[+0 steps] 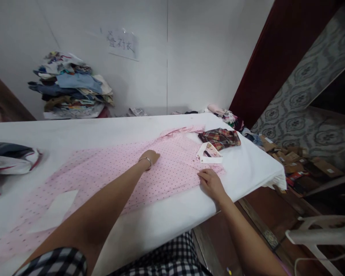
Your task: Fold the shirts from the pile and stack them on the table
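Observation:
A pink shirt (166, 168) with small dark dots lies spread across the white-covered table (247, 165). Its white collar (214, 159) stands up at the right end. My left hand (151, 157), with a bracelet at the wrist, is closed on the upper middle of the fabric; its fingertips are partly hidden. Near the collar, my right hand (212, 184) pinches the shirt's front edge between thumb and fingers. A white rectangular piece (63, 202) shows on the shirt at the left, partly behind my left arm.
A folded plaid garment (220, 138) sits just beyond the collar. At the left edge lies a white and dark garment (13, 159). A tall clothes pile (74, 86) stands against the wall. Cardboard boxes (293, 159) and a white plastic chair (322, 234) are at the right.

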### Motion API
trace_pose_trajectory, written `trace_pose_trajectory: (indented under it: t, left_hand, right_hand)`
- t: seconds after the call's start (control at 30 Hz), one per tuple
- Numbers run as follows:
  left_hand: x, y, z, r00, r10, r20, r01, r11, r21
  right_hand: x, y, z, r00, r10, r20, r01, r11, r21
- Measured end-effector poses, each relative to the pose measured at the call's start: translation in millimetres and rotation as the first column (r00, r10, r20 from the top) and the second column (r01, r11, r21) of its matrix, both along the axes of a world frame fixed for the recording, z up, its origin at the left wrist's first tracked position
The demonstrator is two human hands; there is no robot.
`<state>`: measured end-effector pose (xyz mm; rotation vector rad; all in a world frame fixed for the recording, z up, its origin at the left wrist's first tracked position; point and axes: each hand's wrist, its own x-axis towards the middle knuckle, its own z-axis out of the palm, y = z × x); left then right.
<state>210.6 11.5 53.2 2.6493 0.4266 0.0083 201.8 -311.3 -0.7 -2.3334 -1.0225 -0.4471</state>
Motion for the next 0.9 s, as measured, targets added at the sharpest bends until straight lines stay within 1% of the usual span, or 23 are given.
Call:
trace_pose_trajectory:
  t: [0.07, 0.13, 0.2, 0.27, 0.37, 0.43, 0.47, 0.53, 0.6, 0.63, 0.67, 0.73, 0.77, 0.83, 0.9]
  left_hand:
    - [1.9, 3.2, -3.2, 0.998, 0.029, -0.055, -0.028, 1.0, 0.012]
    - [-0.6, 2.5, -3.9, 0.998, 0.037, -0.06, -0.035, 0.999, 0.032]
    - [-7.0, 0.8, -0.1, 0.999, 0.03, -0.022, -0.029, 0.998, 0.059]
    - [-17.2, 1.5, 8.1, 0.999, 0.015, 0.028, -0.018, 0.997, 0.081]
    - [-41.8, 9.9, 20.4, 0.996, -0.037, 0.085, 0.028, 0.994, 0.104]
    - [-65.7, 20.4, 21.6, 0.989, -0.098, 0.114, 0.083, 0.988, 0.134]
    - [-80.0, 27.2, 19.1, 0.982, -0.134, 0.131, 0.112, 0.981, 0.157]
    - [-112.2, 43.8, 7.8, 0.967, -0.202, 0.158, 0.165, 0.962, 0.217]
    - [-146.2, 64.1, -9.4, 0.954, -0.245, 0.173, 0.19, 0.94, 0.284]
    - [-162.5, 74.9, -19.1, 0.952, -0.255, 0.17, 0.192, 0.928, 0.32]
    - [-177.5, 85.5, -29.0, 0.953, -0.242, 0.181, 0.166, 0.92, 0.354]
    - [-202.0, 104.2, -47.2, 0.959, -0.215, 0.184, 0.121, 0.9, 0.418]
    - [-210.7, 111.6, -54.8, 0.957, -0.228, 0.179, 0.129, 0.888, 0.442]
    - [-221.0, 122.8, -65.5, 0.946, -0.291, 0.145, 0.194, 0.862, 0.469]
    - [-223.7, 131.9, -71.2, 0.937, -0.328, 0.124, 0.237, 0.853, 0.464]
  right_hand:
    - [-0.1, 0.5, 0.5, 1.0, -0.002, -0.006, 0.002, 1.0, 0.001]
    - [-0.5, 0.7, 1.3, 1.0, -0.007, -0.009, 0.007, 1.0, 0.011]
    - [-1.2, 1.0, 2.1, 1.0, -0.012, -0.014, 0.013, 1.0, 0.022]
    - [-1.6, 1.4, 2.3, 1.0, -0.019, -0.022, 0.019, 0.999, 0.03]
    - [-1.8, 1.8, 1.5, 0.999, -0.024, -0.025, 0.025, 0.999, 0.038]
    - [-2.1, 1.1, 1.5, 0.999, -0.025, -0.036, 0.027, 0.998, 0.051]
    - [-2.3, 0.3, 1.9, 0.999, -0.026, -0.047, 0.029, 0.997, 0.067]
    - [-2.6, -3.1, 3.4, 0.997, -0.033, -0.064, 0.041, 0.992, 0.12]
    - [-2.0, -8.8, 4.8, 0.996, -0.074, -0.05, 0.082, 0.979, 0.189]
    - [-1.2, -12.2, 5.0, 0.993, -0.112, -0.03, 0.116, 0.97, 0.212]
    - [-0.2, -15.7, 4.8, 0.988, -0.154, -0.011, 0.153, 0.965, 0.215]
    - [2.4, -22.1, 3.2, 0.974, -0.228, 0.007, 0.225, 0.964, 0.143]
    - [3.7, -24.5, 2.1, 0.966, -0.257, 0.002, 0.256, 0.963, 0.081]
    - [5.6, -27.7, 0.2, 0.955, -0.295, -0.021, 0.294, 0.955, -0.041]
    - [6.0, -30.0, -0.9, 0.95, -0.31, -0.038, 0.305, 0.947, -0.1]
